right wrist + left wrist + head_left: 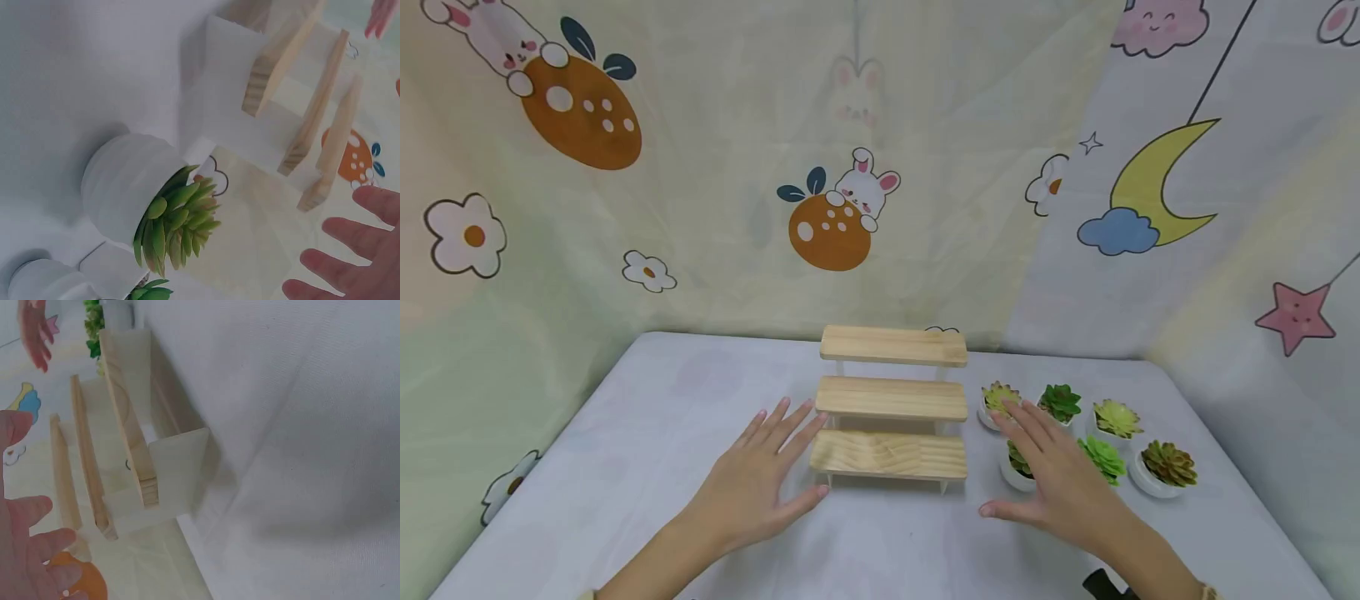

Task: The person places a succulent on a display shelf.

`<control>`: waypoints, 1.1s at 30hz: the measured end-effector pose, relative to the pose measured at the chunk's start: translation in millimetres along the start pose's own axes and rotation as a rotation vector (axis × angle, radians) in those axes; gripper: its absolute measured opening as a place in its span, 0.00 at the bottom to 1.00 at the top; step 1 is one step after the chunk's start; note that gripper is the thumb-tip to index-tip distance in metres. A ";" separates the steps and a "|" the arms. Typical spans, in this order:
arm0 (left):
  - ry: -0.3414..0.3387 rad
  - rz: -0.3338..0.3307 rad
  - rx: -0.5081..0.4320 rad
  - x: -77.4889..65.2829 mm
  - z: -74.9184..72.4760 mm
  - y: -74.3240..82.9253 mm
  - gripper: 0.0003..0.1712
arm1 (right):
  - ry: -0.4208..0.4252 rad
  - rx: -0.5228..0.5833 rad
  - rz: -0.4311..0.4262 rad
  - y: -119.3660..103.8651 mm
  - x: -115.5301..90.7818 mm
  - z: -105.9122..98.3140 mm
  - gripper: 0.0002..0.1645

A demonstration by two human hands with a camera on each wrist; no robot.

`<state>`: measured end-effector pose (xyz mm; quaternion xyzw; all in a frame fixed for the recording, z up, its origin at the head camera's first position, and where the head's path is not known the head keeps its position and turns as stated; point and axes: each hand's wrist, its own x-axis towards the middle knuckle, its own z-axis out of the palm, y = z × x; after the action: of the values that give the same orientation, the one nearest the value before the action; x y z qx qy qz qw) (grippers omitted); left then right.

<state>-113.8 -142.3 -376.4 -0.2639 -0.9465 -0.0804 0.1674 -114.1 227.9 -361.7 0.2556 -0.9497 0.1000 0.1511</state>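
Three-tier wooden stand (891, 398) sits mid-table toward the back, between the hands, plank steps climbing away from the person. Pale side panels (178, 469) carry the planks. Likely stiff and fairly light; bare wood should grip fine, but the thin panels may be the weak part. Best hold: both plank ends at once, kept level.

Six succulents in white pots stand in a loose group right of the stand, none on it: yellow-green one (1000, 395) back left, dark green (1060, 402) beside it, pale one (1117, 418), brownish one (1168, 463) far right, bright green (1102, 458) and another green one (1017, 460) in front, these last two partly hidden by the hand. Pots look small, hard, smooth with faint ridges: probably light, maybe slippery. Take the pot wall between thumb and fingers; leaves look stiff, could bend or pull out.

Left hand (756, 483) is just left of the stand, fingers straight, spread, thumb out, holding nothing. Right hand (1060, 483) hangs over the near pots, fingers extended, slightly apart, thumb wide; no hold; contact can't be told.

White-covered table (880, 546) below; cartoon-print backdrop (715, 150) behind. Dark object (1107, 586) by right wrist, cut off, unclear.
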 end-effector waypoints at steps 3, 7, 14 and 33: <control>0.014 -0.020 -0.068 -0.2 0.9 -1.6 0.43 | -0.014 0.039 0.054 3.4 -1.7 -2.1 0.58; 0.032 -0.088 -0.176 -1.8 1.7 -3.1 0.42 | -0.020 0.096 0.117 6.5 -4.2 -4.1 0.56; 0.035 -0.179 -0.447 -5.3 9.7 -5.2 0.40 | -0.068 0.220 0.278 12.2 -10.0 -7.3 0.56; 0.086 -0.231 -0.962 -4.0 53.4 -7.6 0.37 | -0.053 0.544 0.569 31.8 -22.0 26.5 0.61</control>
<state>-129.2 -137.9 -428.1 -0.2012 -0.8173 -0.5371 0.0554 -118.6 257.9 -397.6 0.0154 -0.9250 0.3791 0.0197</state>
